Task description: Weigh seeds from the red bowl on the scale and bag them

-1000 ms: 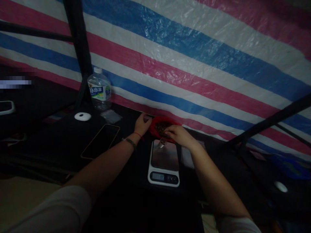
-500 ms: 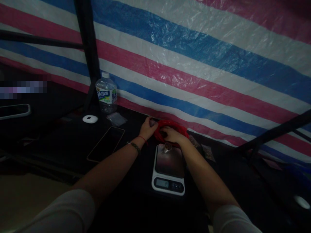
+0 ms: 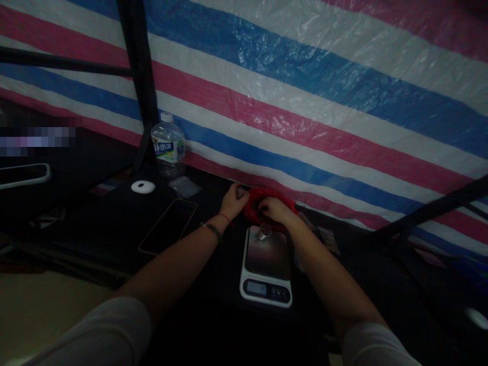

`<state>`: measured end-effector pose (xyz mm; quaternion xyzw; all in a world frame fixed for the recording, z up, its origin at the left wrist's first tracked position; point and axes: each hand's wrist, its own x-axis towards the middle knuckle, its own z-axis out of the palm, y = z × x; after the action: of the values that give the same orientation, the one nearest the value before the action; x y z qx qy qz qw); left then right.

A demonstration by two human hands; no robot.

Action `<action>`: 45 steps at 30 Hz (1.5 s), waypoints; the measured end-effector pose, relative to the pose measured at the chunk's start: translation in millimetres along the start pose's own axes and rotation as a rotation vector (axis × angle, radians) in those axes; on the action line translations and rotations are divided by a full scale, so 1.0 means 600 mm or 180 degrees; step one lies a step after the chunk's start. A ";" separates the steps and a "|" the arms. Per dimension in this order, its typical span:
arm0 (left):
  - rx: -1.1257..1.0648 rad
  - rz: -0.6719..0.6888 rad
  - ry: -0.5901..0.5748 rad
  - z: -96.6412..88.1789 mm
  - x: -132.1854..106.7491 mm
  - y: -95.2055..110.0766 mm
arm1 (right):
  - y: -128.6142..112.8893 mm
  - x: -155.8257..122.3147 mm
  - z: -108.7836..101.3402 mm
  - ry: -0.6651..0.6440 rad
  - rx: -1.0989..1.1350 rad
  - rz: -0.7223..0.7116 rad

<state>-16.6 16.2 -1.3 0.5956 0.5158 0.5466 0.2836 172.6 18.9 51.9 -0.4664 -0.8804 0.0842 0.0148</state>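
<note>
A red plastic bag [image 3: 282, 193] lies spread at the back of the table, with small dark bits inside it. My right hand [image 3: 275, 209] reaches into it, fingers bent down and together among the bits; what they pinch is too small to make out. Beside the bag's left edge, my left hand [image 3: 233, 201] is closed around a small, dark, shiny thing [image 3: 240, 192] whose kind does not show. In front of the bag sits a white digital scale [image 3: 267, 264], its display lit. A small metal cup [image 3: 264, 232] stands at the back of its plate.
Left of my arm lie a phone [image 3: 168, 227], a white oval object [image 3: 143, 187] and a clear small bag [image 3: 185, 186]. Behind them stands a plastic bottle [image 3: 168, 147]. More small packets [image 3: 328, 240] lie right of the red bag. A striped sheet [image 3: 290, 101] hangs behind.
My right hand has lifted slightly and shifted right within the red bag, showing more of the dark bits. My left hand stays at the bag's edge. The view has shifted a little.
</note>
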 end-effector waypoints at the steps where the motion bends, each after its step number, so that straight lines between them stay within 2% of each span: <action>1: -0.0010 -0.0008 0.0011 -0.001 0.000 0.001 | 0.004 -0.003 -0.002 0.0002 -0.0027 0.0047; 7: 0.0013 -0.0037 0.0011 -0.001 -0.001 0.003 | 0.018 -0.018 -0.010 0.0108 -0.0085 0.0488; 13: -0.0002 0.0000 0.0037 0.000 0.000 0.000 | 0.008 -0.011 -0.001 -0.0281 -0.0082 0.0380; 17: -0.0001 -0.0001 0.0020 0.001 0.000 0.000 | 0.000 -0.008 0.004 -0.0136 -0.0082 0.0396; 25: -0.0036 -0.0020 -0.0001 0.002 0.000 0.002 | -0.009 -0.011 0.002 -0.0132 -0.0248 0.0434; 34: -0.0075 0.0003 -0.0008 0.001 -0.001 0.003 | 0.008 -0.027 0.001 0.0126 0.0181 0.0444; 37: -0.0063 0.0057 0.0027 0.002 -0.001 0.002 | 0.002 -0.043 -0.012 0.0189 0.0483 0.0516; 40: -0.0065 0.0042 0.0014 0.002 -0.001 0.003 | -0.021 -0.066 -0.039 0.0315 0.0796 0.0480; 45: -0.0090 -0.0002 -0.0024 0.002 0.000 0.002 | -0.078 -0.109 -0.078 0.0398 0.0852 0.0058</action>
<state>-15.2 15.8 -0.5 0.5935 0.5071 0.5515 0.2940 176.1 -54.3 109.1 -0.4726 -0.8544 0.1719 0.1308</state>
